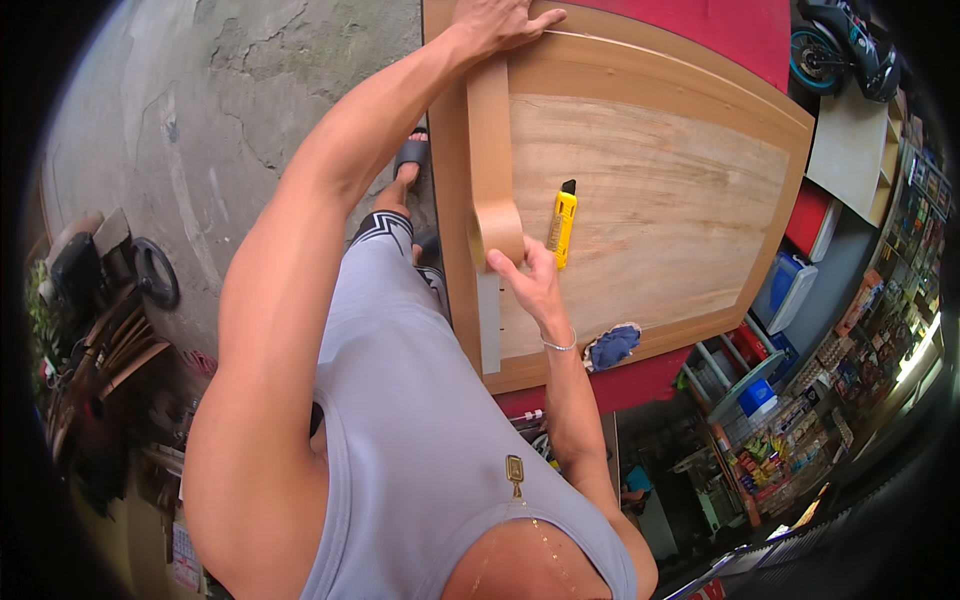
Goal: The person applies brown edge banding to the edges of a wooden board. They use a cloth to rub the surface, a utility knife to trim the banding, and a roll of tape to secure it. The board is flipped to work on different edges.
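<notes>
A wooden panel (650,200) with a tan border and a pale grain centre lies below me. My left hand (500,22) rests with spread fingers at its far left corner, near the top of a brown strip (490,130) running along the left side. My right hand (525,265) grips the curled roll (497,228) at the near end of this strip. A pale grey band (489,330) shows below the roll. A yellow utility knife (562,225) lies just right of the roll. A crumpled blue cloth (612,345) sits on the near border.
The panel lies over a red surface (680,30). A cracked concrete floor (230,90) is at the left, with piled clutter (110,330). At the right are a motorbike (840,50), a white cabinet (845,140), coloured containers (785,285) and shelves of small goods (820,420).
</notes>
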The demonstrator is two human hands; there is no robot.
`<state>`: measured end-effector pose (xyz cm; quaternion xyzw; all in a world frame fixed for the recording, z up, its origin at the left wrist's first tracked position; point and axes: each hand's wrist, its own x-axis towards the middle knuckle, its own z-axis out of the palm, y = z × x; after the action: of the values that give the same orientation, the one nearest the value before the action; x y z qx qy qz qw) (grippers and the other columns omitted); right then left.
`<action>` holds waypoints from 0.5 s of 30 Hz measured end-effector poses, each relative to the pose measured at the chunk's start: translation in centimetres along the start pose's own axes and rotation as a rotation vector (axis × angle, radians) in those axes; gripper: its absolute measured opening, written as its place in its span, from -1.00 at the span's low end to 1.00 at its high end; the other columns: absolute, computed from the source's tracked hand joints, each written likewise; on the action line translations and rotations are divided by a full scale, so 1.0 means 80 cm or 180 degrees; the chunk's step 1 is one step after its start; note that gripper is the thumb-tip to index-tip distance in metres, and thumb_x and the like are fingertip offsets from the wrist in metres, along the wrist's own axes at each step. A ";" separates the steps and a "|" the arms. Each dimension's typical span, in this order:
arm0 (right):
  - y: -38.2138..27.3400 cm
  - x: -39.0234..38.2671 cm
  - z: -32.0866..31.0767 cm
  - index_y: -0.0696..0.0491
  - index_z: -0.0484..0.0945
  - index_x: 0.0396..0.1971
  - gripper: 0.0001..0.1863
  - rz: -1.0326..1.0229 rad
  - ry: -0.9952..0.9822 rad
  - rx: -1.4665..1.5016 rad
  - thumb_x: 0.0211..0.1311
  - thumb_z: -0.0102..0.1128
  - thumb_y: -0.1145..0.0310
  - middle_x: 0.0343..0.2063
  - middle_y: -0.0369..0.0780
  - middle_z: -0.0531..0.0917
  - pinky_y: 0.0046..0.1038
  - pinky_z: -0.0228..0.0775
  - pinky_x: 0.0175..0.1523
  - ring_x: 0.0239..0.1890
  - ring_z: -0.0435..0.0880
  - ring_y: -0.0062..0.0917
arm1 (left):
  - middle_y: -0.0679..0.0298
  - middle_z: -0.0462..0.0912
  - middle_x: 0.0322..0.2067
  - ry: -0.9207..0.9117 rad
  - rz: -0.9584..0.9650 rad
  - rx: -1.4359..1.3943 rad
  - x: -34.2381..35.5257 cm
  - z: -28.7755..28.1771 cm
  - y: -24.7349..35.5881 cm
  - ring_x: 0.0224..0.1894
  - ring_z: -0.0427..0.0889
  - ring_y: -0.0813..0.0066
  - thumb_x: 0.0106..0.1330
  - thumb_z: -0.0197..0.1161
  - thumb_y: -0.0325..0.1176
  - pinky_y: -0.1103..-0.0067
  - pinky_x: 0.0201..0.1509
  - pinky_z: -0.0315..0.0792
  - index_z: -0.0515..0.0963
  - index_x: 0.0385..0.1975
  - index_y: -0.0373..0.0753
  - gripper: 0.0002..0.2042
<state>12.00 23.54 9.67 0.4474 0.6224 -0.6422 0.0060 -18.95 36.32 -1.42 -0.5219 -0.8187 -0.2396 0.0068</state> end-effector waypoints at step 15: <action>0.052 -0.092 -0.009 0.20 0.58 -0.12 -0.72 0.0144 -0.0163 -0.0365 0.26 0.27 0.34 -0.22 -0.17 0.71 -0.42 0.44 0.04 -0.16 0.67 -0.43 | -0.20 0.17 0.34 -0.0240 -0.0141 -0.0045 0.005 -0.003 -0.001 0.47 -0.11 -0.15 0.26 0.03 0.23 0.03 0.47 -0.16 0.37 0.25 -0.28 -0.26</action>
<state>19.21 19.16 10.76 0.4437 0.6476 -0.6164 0.0621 -19.26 36.56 -1.14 -0.5123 -0.8280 -0.2257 -0.0330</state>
